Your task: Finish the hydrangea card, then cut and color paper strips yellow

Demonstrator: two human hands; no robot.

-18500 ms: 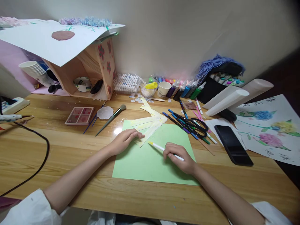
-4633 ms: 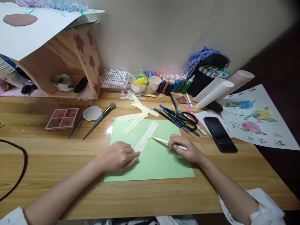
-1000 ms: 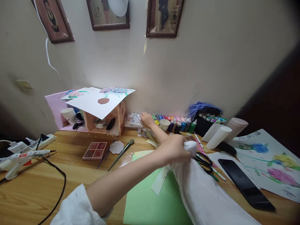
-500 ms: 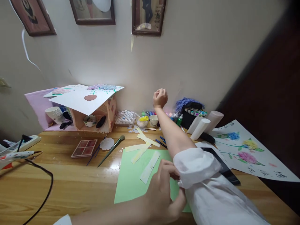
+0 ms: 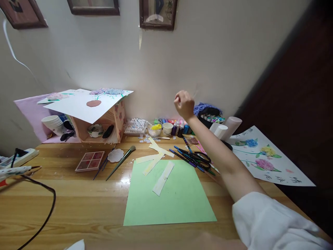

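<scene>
My right hand (image 5: 185,104) is raised in front of the wall, curled into a fist, and nothing shows in it. The right sleeve (image 5: 270,222) is white and bunched around the elbow, leaving the forearm bare. Along the bottom edge my left hand (image 5: 208,242) is a blurred sliver, with its fingers cut off or hidden. Between the arms lies a green sheet of paper (image 5: 179,201). On it rests a pale paper strip (image 5: 163,178), and several yellowish strips (image 5: 156,154) cross at its upper left corner.
Right of the sheet lie black-handled scissors (image 5: 205,159) among pens. To the left are a makeup brush (image 5: 121,163), a palette (image 5: 90,161) and a glue gun (image 5: 15,171) with its cord. Paint bottles (image 5: 180,130), a paper cup (image 5: 168,129) and a painted flower sheet (image 5: 265,159) stand farther back.
My left hand has left the right sleeve and dropped to the bottom edge. The right forearm has swung rightward, uncovering more of the green sheet and the scissors. The view has shifted slightly.
</scene>
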